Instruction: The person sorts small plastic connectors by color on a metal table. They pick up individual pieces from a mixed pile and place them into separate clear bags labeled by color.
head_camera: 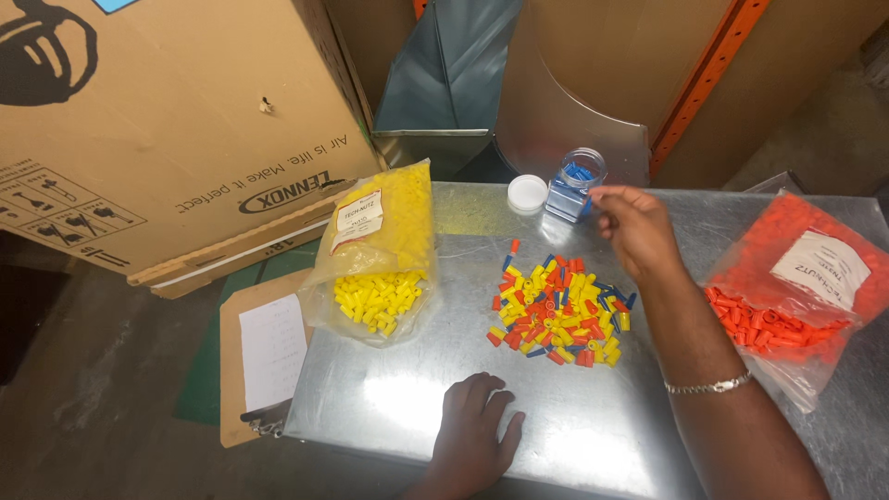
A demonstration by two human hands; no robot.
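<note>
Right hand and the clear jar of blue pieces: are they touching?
Apart. In the head view the right hand hangs beside the clear jar, fingertips near its rim, with a sliver of metal table showing between them.

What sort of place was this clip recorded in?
Probably a warehouse or trade stockroom: orange shelving uprights stand behind a sheet-metal table, with metal ducting, a big equipment carton, and bulk bags of yellow and orange connectors.

A mixed pile of small plastic wire caps (558, 310) is set mid-table on the sheet-metal table (389, 407), between a clear bag of yellow caps (380, 264) at its left edge and a clear bag of orange caps (796, 296) at its right edge.
</note>
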